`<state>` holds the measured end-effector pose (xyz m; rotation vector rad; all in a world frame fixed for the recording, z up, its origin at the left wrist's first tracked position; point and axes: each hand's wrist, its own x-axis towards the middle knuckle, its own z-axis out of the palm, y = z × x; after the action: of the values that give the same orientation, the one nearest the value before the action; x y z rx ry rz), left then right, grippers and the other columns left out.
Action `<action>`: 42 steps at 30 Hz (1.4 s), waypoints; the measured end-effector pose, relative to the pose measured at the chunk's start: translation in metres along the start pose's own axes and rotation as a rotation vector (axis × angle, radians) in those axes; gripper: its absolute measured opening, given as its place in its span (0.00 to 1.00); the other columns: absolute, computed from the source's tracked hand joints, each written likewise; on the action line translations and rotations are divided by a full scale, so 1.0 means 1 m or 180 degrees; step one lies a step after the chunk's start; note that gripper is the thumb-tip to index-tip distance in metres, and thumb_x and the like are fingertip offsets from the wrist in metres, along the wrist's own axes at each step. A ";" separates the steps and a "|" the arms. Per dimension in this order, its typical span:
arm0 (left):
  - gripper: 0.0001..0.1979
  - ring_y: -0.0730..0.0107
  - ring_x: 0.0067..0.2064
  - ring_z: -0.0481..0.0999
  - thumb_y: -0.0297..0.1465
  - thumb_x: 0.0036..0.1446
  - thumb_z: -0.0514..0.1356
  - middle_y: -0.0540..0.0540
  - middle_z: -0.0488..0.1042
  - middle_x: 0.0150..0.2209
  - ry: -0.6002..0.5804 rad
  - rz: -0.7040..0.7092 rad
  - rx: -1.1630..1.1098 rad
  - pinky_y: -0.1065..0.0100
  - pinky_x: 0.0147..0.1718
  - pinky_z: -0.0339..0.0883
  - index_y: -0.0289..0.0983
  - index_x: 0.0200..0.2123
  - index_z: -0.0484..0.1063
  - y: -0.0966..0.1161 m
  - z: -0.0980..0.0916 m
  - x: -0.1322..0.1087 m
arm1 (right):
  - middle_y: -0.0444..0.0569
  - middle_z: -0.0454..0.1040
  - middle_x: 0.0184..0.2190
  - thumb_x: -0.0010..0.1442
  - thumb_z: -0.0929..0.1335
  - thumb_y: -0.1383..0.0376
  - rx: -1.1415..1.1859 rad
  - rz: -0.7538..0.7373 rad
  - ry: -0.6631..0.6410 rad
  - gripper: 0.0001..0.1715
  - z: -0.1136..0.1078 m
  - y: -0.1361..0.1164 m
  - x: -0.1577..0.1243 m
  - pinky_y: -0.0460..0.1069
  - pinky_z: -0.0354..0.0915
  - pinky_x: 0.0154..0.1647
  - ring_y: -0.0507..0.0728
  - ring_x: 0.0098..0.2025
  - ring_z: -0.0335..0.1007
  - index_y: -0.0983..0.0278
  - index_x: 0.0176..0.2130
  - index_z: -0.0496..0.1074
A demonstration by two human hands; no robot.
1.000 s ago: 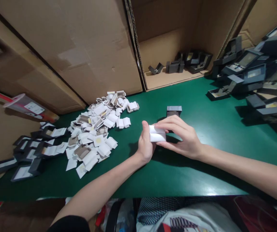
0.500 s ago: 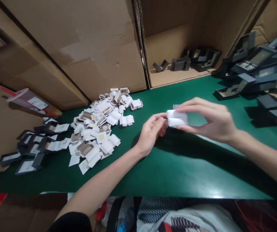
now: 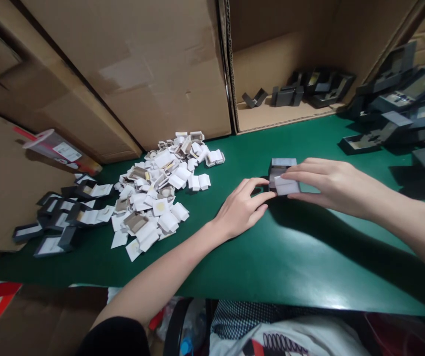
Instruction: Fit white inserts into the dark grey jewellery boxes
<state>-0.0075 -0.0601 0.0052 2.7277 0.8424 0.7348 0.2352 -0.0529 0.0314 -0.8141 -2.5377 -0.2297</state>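
Observation:
My right hand [image 3: 331, 185] pinches a small white folded insert [image 3: 286, 186] and holds it down into a small open grey box [image 3: 281, 170] standing on the green table [image 3: 308, 257]. Just to the left of the box, my left hand [image 3: 244, 207] rests on the table with its fingers loosely curled and its fingertips touching the box's left side. It holds nothing that I can see.
A heap of white folded inserts [image 3: 160, 190] lies left of centre. Flat dark box parts [image 3: 64, 217] lie at the far left. Open grey boxes [image 3: 401, 106] are piled at the right. An open carton [image 3: 282, 64] at the back holds several grey boxes [image 3: 301, 89]. Cardboard walls stand behind.
My right hand carried the white insert from in front of me rightward and down into the grey box. My left hand let go of the insert and came down beside the box.

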 end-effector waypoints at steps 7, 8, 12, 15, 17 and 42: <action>0.14 0.61 0.56 0.67 0.25 0.62 0.52 0.40 0.64 0.53 0.0100 -0.0030 -0.0560 0.55 0.54 0.67 0.38 0.49 0.70 -0.005 0.004 -0.001 | 0.55 0.76 0.42 0.63 0.64 0.62 -0.0030 0.0217 -0.0056 0.16 0.008 -0.003 0.000 0.52 0.68 0.38 0.60 0.39 0.72 0.68 0.47 0.71; 0.14 0.62 0.56 0.68 0.25 0.62 0.52 0.41 0.64 0.53 0.0117 -0.0032 -0.0627 0.55 0.54 0.68 0.38 0.49 0.71 -0.005 0.004 -0.001 | 0.55 0.76 0.42 0.62 0.65 0.62 -0.0029 0.0232 -0.0036 0.16 0.010 -0.003 0.000 0.52 0.68 0.38 0.60 0.40 0.72 0.68 0.47 0.71; 0.14 0.64 0.54 0.69 0.24 0.61 0.53 0.40 0.66 0.51 0.0213 -0.0083 -0.0791 0.58 0.54 0.68 0.36 0.48 0.71 -0.004 0.005 -0.002 | 0.55 0.77 0.43 0.62 0.65 0.61 0.0152 0.0325 0.0088 0.17 0.017 -0.003 -0.001 0.51 0.67 0.41 0.60 0.42 0.72 0.68 0.47 0.71; 0.14 0.64 0.53 0.70 0.23 0.60 0.54 0.41 0.68 0.50 0.0293 -0.0159 -0.0850 0.59 0.53 0.68 0.37 0.47 0.73 -0.004 0.004 -0.002 | 0.54 0.77 0.42 0.61 0.66 0.61 0.0390 0.0424 0.0156 0.17 0.022 -0.004 -0.001 0.51 0.67 0.40 0.59 0.42 0.73 0.66 0.48 0.71; 0.13 0.65 0.52 0.71 0.22 0.59 0.55 0.43 0.69 0.48 0.0358 -0.0246 -0.0882 0.58 0.52 0.69 0.39 0.45 0.74 -0.005 0.003 -0.001 | 0.53 0.77 0.42 0.60 0.67 0.61 0.0543 0.0490 0.0246 0.17 0.025 -0.005 -0.001 0.51 0.68 0.40 0.59 0.42 0.73 0.65 0.48 0.71; 0.08 0.69 0.43 0.77 0.29 0.58 0.59 0.42 0.75 0.45 0.0740 -0.0942 -0.1525 0.65 0.44 0.75 0.34 0.41 0.75 -0.008 0.002 0.001 | 0.51 0.77 0.45 0.64 0.60 0.72 -0.0538 -0.0005 0.0171 0.16 0.020 -0.021 0.008 0.52 0.59 0.34 0.58 0.42 0.68 0.64 0.47 0.72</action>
<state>-0.0096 -0.0526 0.0012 2.0728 0.9445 1.0417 0.2098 -0.0606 0.0174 -0.8572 -2.4936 -0.4655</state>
